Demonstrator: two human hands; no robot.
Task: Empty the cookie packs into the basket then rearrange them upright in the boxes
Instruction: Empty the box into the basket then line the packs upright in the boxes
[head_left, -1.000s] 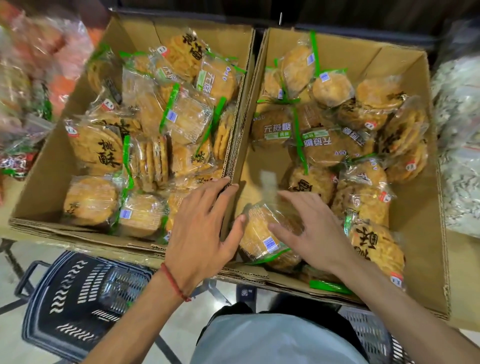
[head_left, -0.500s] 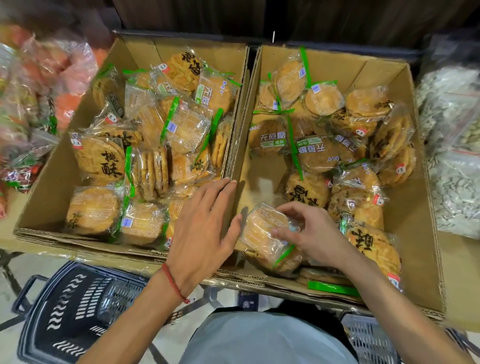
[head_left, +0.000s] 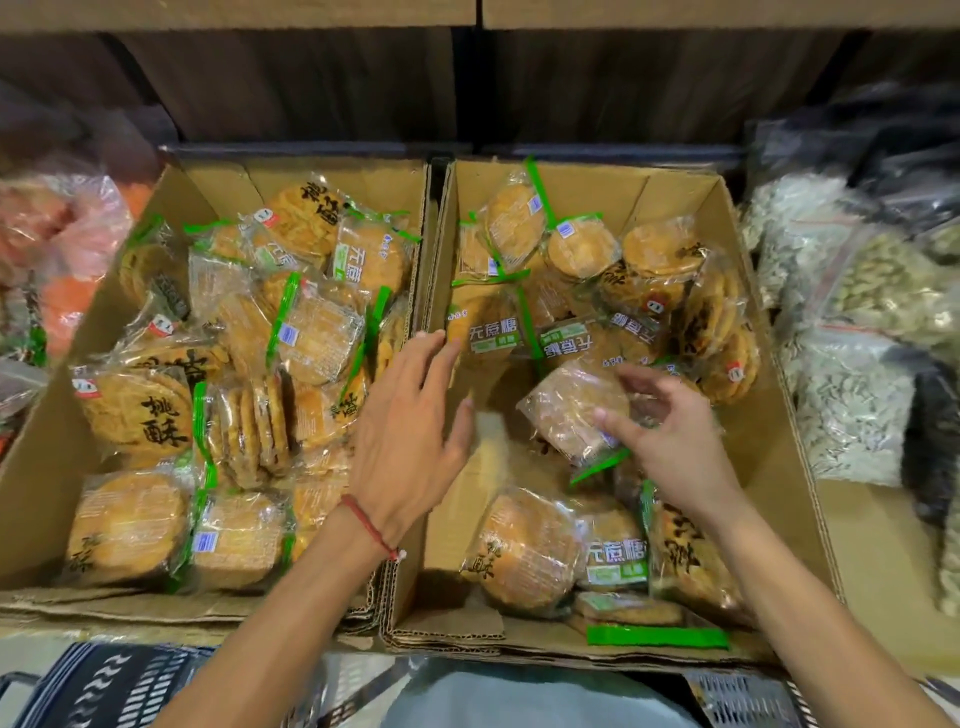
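Right box (head_left: 769, 415): packs flat, jumbled, bare floor mid. Left box (head_left: 47, 467) crammed. My left hand (head_left: 410, 441) open, fingers straight over shared wall. My right hand (head_left: 670, 441) pinches cookie pack (head_left: 566, 410) loosely, above right box floor. Risk: slick film slips, cookies crack; stood pack topples with nothing propping it. Read: black lettering (head_left: 161, 421) 桃酥; green label (head_left: 615, 558) 无蔗糖.

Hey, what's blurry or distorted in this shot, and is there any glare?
Head view: motion blur smears the right hand and the cookie pack it holds; the wide lens bows the walls of the right box; the red bags at the left edge look soft; wrapper glare is mild.
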